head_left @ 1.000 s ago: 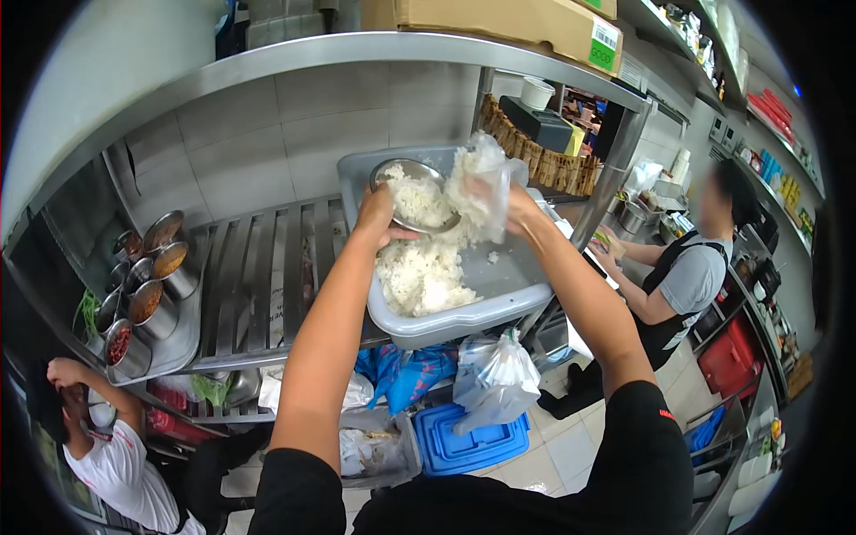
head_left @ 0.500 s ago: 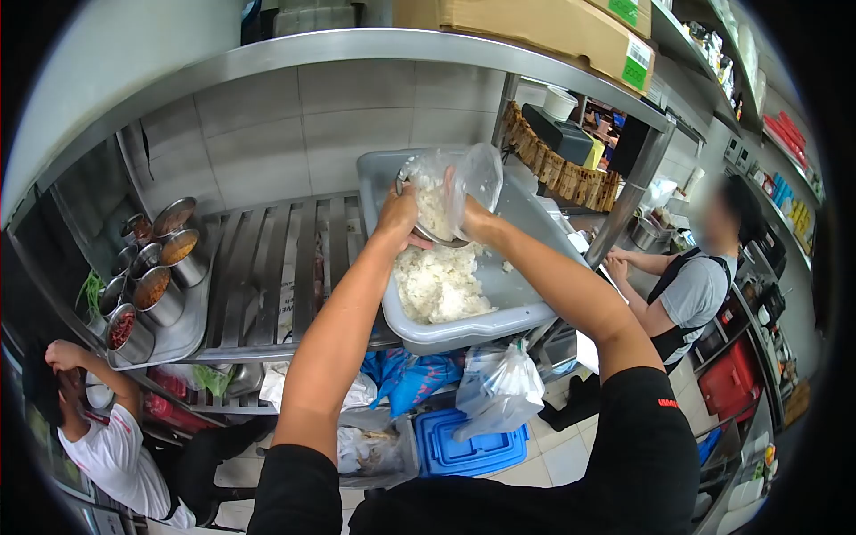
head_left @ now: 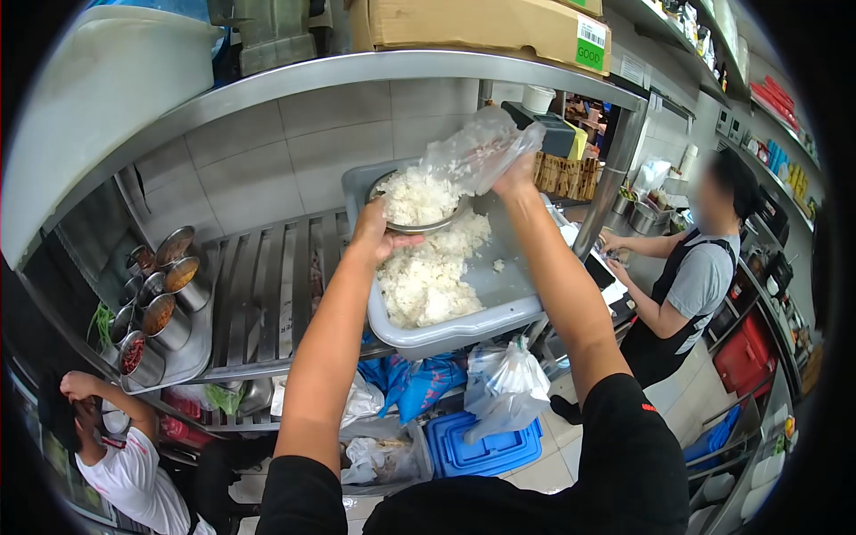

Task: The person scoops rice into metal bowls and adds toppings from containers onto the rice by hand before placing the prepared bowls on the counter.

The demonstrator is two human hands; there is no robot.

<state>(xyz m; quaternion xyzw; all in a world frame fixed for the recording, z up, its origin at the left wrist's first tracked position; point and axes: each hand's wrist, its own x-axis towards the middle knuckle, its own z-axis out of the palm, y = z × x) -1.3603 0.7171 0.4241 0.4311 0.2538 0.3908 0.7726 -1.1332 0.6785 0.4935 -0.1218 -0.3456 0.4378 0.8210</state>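
My left hand (head_left: pixel 376 236) grips the near left rim of a round metal bowl (head_left: pixel 430 225), its fingers partly under it. White cooked rice (head_left: pixel 417 196) is heaped in the bowl. My right hand (head_left: pixel 515 176) is closed on a clear plastic bag (head_left: pixel 481 152), lifted above and right of the bowl; rice grains cling inside the bag. Below the bowl stands a grey plastic tub (head_left: pixel 513 314) with a large mound of rice (head_left: pixel 428 290) on its left side. A few loose clumps lie on the tub's floor.
The tub rests on a slatted metal rack (head_left: pixel 259 276); a tray of metal spice containers (head_left: pixel 169 325) sits left. An overhead metal shelf (head_left: pixel 312 69) carries a cardboard box (head_left: pixel 473 27). One person (head_left: pixel 695 285) works at right; another (head_left: pixel 134 464) is at lower left.
My right hand has moved up and right, drawing the plastic bag away from the bowl. More rice now shows heaped in the bowl, which sits flatter and slightly lower. The view has shifted.
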